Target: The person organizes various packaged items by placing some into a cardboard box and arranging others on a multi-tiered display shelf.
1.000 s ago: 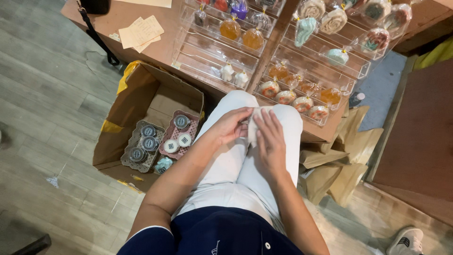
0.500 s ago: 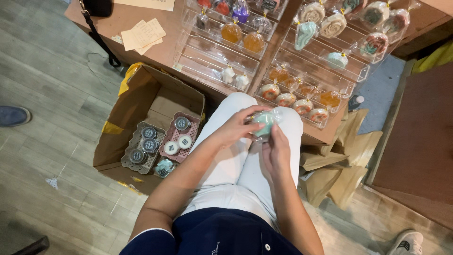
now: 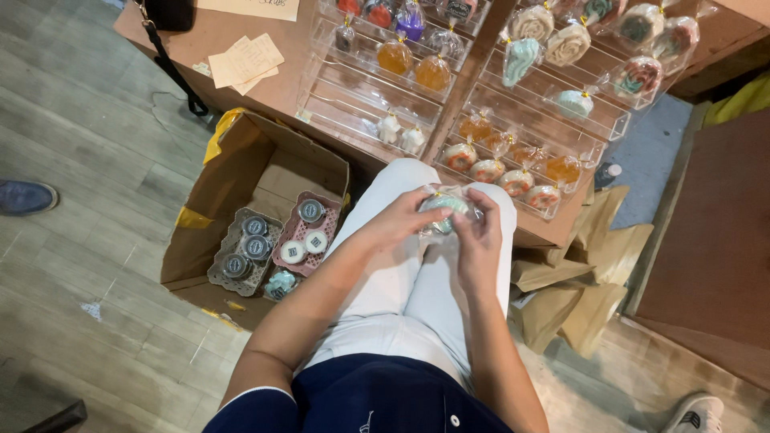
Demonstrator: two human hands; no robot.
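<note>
Both my hands hold a small pale green and white sweet in clear wrap (image 3: 446,206) just above my knees in white trousers. My left hand (image 3: 403,216) grips it from the left, fingers curled over the top. My right hand (image 3: 479,234) holds it from the right and below. Just beyond, on a brown table, stand clear acrylic tiered racks (image 3: 353,96) with several wrapped sweets in orange, white, purple and teal.
An open cardboard box (image 3: 241,184) on the wooden floor at my left holds two trays of round lidded jars (image 3: 277,240). Folded brown paper bags (image 3: 577,289) lie to my right. A blue shoe (image 3: 24,196) of another person shows at the left edge.
My hands rose from resting flat on my knees and now hold a wrapped sweet between them, a little higher and further forward than before.
</note>
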